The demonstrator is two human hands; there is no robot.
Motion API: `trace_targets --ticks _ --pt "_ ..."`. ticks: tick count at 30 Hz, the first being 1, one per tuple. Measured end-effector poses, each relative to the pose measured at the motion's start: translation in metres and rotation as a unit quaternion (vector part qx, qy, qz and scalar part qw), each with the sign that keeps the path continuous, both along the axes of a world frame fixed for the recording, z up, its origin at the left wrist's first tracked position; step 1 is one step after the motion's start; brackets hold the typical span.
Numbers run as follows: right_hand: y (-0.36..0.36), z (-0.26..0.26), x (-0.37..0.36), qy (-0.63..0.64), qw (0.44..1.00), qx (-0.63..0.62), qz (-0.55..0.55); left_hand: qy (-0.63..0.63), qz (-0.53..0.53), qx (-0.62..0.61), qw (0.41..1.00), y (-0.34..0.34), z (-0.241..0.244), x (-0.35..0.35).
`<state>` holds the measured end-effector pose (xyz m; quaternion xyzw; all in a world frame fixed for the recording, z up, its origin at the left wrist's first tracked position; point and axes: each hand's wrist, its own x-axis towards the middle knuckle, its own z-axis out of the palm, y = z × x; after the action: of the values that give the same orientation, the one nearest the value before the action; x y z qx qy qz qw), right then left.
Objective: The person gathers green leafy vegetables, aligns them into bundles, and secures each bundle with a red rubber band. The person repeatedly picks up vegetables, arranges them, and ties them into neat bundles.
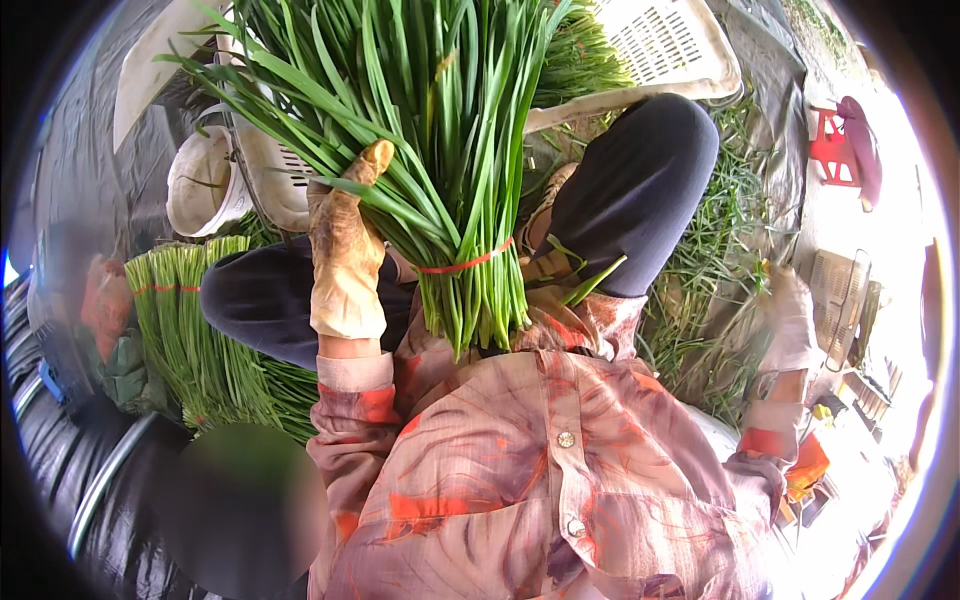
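Note:
My left hand [349, 247], in a stained, pale work glove, grips a large bunch of flat green leaves, likely garlic chives [420, 150]. Its thumb lies across the leaves on the left side, and the fingers are hidden behind them. A red band [465, 259] circles the bunch near its cut stem ends, which point toward my shirt. Out to the right, my gloved right hand [787, 311] is blurred above loose leaf scraps [712, 225]. Whether it holds anything does not show.
Several red-banded bunches [187, 307] lie beside my left knee. A white bucket [202, 180] and a white plastic basket [274, 172] stand ahead on the left. Another white basket [724, 71] holds greens at the top. A red stool [832, 150] stands far right.

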<state>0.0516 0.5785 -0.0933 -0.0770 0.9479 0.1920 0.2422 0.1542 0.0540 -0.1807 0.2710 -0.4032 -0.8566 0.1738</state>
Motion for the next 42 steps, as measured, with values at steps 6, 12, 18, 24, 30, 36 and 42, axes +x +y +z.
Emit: trace_targets --ticks 6,12,18,24,30,36,42 --pt "-0.197 0.013 0.038 0.016 0.858 -0.512 0.017 -0.050 0.045 -0.040 0.997 0.015 0.028 0.003" --pt "-0.321 -0.040 0.061 0.082 0.755 -0.625 0.180 -0.064 0.051 -0.093 0.992 0.015 0.030 0.002" --pt "-0.341 -0.040 0.072 0.084 0.764 -0.614 0.180 -0.058 0.059 -0.116 0.990 0.030 0.042 0.000" --pt "-0.341 -0.039 0.075 0.160 0.723 -0.615 0.271 -0.133 -0.089 -0.377 0.912 0.008 0.019 0.031" --pt "-0.333 -0.048 0.078 -0.009 0.724 -0.627 0.289 -0.060 0.010 -0.139 0.988 0.006 0.007 0.069" --pt "-0.307 -0.044 0.070 -0.359 0.539 -0.755 -0.104 -0.119 0.013 -0.178 0.977 0.023 0.013 0.095" --pt "-0.223 -0.011 0.053 -0.480 0.382 -0.736 -0.288 -0.114 0.004 -0.189 0.975 0.023 0.021 0.073"
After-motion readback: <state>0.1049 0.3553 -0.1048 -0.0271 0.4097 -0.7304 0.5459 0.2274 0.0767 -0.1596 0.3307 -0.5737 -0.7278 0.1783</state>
